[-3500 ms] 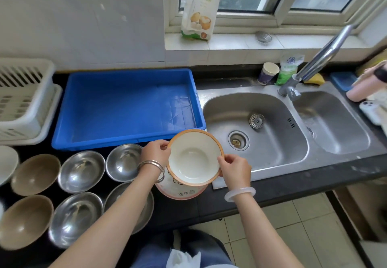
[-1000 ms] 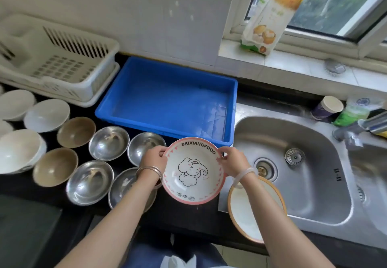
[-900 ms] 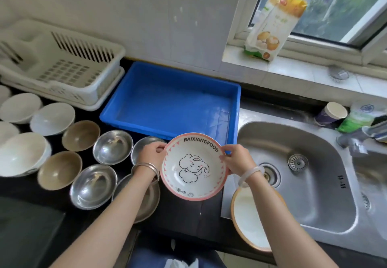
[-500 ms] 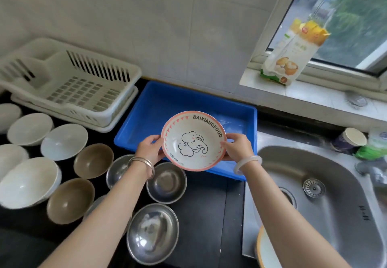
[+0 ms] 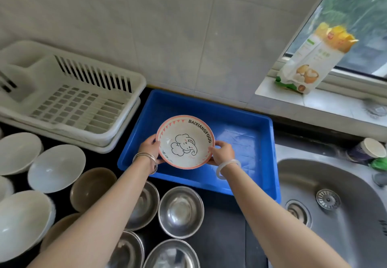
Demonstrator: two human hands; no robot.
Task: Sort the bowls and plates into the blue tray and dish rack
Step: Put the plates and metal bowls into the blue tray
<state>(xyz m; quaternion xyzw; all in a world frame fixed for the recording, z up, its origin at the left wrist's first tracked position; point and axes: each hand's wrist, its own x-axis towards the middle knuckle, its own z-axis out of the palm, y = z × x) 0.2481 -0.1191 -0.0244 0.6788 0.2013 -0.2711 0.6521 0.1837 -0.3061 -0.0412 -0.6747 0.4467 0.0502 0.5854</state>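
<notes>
A pink-rimmed elephant bowl (image 5: 185, 141) marked BAIXIANGFOOD is held level over the left half of the blue tray (image 5: 247, 125). My left hand (image 5: 149, 146) grips its left rim and my right hand (image 5: 221, 152) grips its right rim. Nothing lies in the tray. The white dish rack (image 5: 69, 102) stands to the tray's left, with nothing in it. On the dark counter in front sit several steel bowls (image 5: 181, 211), brown bowls (image 5: 92, 186) and white bowls (image 5: 56, 167).
A steel sink (image 5: 339, 209) lies to the right of the tray. A paper cup (image 5: 370, 148) and a green bottle stand behind it. A food bag (image 5: 312, 58) leans on the window sill. The tiled wall rises just behind rack and tray.
Both hands have carried the elephant bowl forward, from above the tray's front edge to over the tray's inside. My view has tilted up and left.
</notes>
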